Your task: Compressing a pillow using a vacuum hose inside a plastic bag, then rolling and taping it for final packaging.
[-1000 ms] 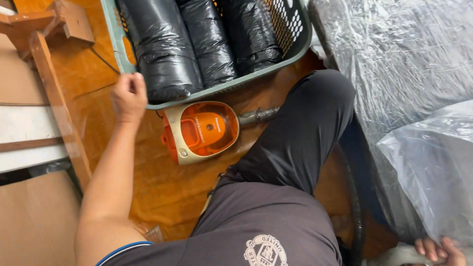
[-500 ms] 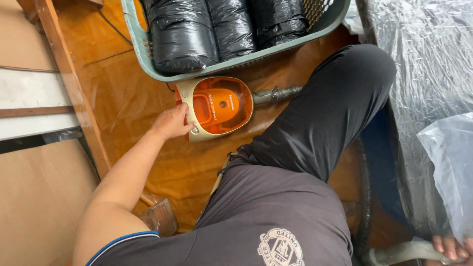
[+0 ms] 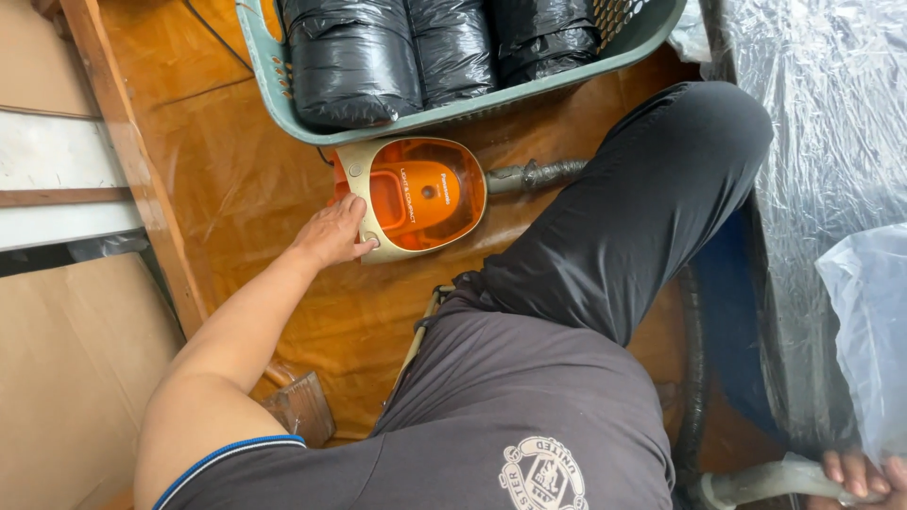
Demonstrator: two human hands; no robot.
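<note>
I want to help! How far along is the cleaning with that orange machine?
Done: the black bags already sit packed in the green basket. In hand: the left hand rests on the orange vacuum cleaner on the floor, while the right hand grips its pale tube by the clear plastic sheeting. Left: I cannot tell whether it is running.

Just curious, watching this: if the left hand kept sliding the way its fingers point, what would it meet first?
The left hand already touches the orange vacuum cleaner; going on, it would probably just press into that body.
</note>
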